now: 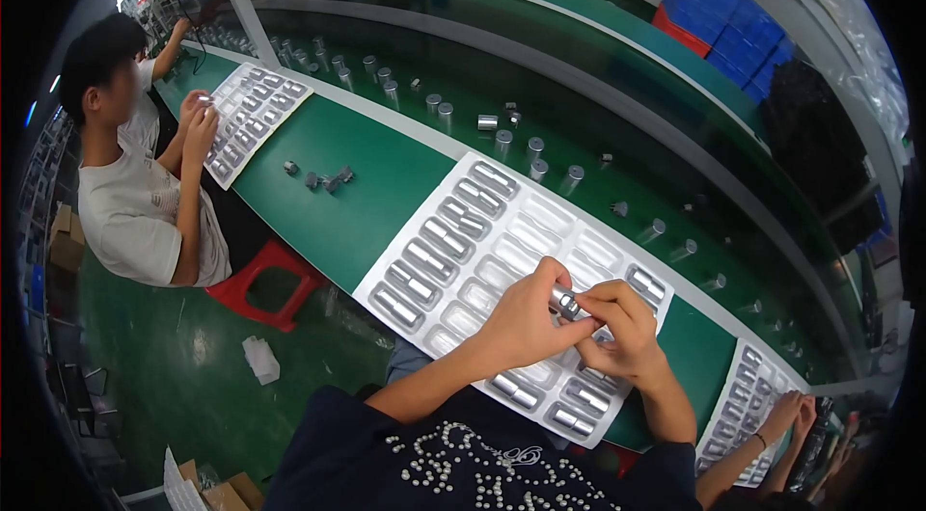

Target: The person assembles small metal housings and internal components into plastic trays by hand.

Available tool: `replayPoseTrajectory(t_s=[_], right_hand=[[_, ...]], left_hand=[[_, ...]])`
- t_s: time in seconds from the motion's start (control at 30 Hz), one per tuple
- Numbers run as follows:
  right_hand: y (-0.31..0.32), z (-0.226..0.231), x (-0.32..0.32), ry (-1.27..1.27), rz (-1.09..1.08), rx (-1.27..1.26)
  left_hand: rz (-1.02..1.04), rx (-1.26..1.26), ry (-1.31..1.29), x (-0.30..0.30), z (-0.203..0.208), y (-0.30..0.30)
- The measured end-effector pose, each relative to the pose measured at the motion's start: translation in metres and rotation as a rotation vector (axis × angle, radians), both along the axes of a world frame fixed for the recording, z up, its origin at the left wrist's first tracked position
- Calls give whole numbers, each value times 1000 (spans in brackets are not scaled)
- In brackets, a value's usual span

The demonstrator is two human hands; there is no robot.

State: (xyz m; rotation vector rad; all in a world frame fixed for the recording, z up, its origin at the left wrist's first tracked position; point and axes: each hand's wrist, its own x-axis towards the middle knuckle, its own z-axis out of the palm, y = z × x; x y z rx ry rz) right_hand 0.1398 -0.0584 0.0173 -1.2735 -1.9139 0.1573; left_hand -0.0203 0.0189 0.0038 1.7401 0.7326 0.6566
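Observation:
Over a white plastic tray (479,296) with moulded pockets, both my hands meet around a small silver metal cylinder (566,301). My left hand (529,320) has its thumb and fingers closed on the cylinder's body. At the end with a ring-like fitting, the fingertips of my right hand (619,330) pinch it. Silver cylinders (431,261) fill the pockets along the tray's left side, and others lie near its right and front edges. Several middle pockets hold nothing. My hands cover part of the tray.
A conveyor (617,188) beyond the tray carries upright silver cylinders and small loose fittings. More dark metal fittings (333,181) lie on the green table (357,149) to the left. A co-worker (145,174) sits there by another tray; a co-worker's hands (786,419) are at the right.

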Motion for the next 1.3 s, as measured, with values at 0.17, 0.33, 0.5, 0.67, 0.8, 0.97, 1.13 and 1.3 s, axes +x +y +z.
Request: replayPoseTrajectory(t_s=[0.17,0.33,0.5,0.67,0.8,0.97,1.13,1.3], right_hand=[[3,-15,-10,-105,-126,278],[2,-1,-5,25,-55,46],[-1,-2,-12,63,-135,78],[0,-1,-12,121,-146,47],[0,0,-10,105,-97,86],[0,-5,-11,118,-107,71],[2,-6,-11,88,-140,158],[5,-12,-13,121,-130,145]], left_hand=[[81,25,-11,5,-1,0],[7,-124,4,0,-6,4],[-5,-126,24,-3,-19,18],[-101,-80,3,-9,-5,16],[-66,-80,37,-11,0,16],[-36,1,37,-10,0,16],[-15,54,64,-10,0,15],[-51,-40,10,-10,0,12]])
